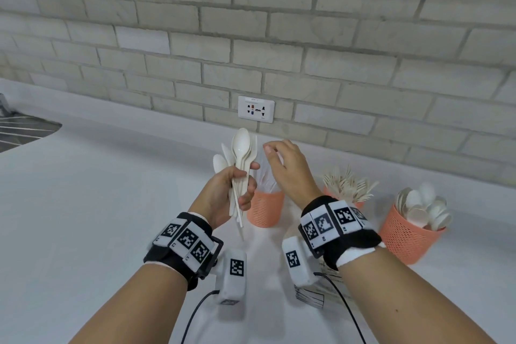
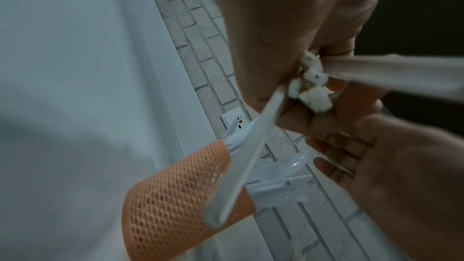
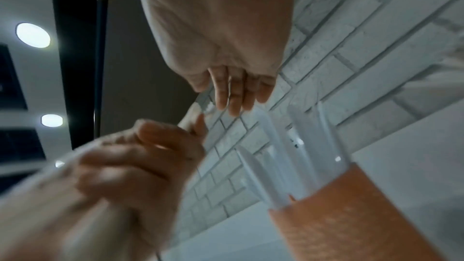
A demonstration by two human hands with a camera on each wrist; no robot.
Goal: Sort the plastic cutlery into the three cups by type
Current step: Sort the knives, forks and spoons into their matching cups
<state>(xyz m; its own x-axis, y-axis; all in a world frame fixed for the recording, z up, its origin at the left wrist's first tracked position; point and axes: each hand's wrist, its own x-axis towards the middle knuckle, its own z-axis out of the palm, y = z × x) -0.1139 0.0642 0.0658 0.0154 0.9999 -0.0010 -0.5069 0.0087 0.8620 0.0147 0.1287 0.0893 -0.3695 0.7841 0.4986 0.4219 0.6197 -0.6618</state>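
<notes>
Left hand (image 1: 229,193) holds a mixed bundle of cutlery (image 1: 241,165) upright, grip closed round the handles, above the worktop (image 1: 97,204) beside the knife cup (image 1: 265,208). Right hand (image 1: 287,169) hovers just beside it, grip open and empty. Risk: drawing one piece loosens the bundle; slim handles could slip and scatter, or drop into the wrong cup.

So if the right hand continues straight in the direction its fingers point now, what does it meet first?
Most likely the bundle of cutlery held upright by the left hand. The right hand is open, fingers toward the spoon bowls with a small gap. Depth is unclear, so it could pass just behind them.
</notes>
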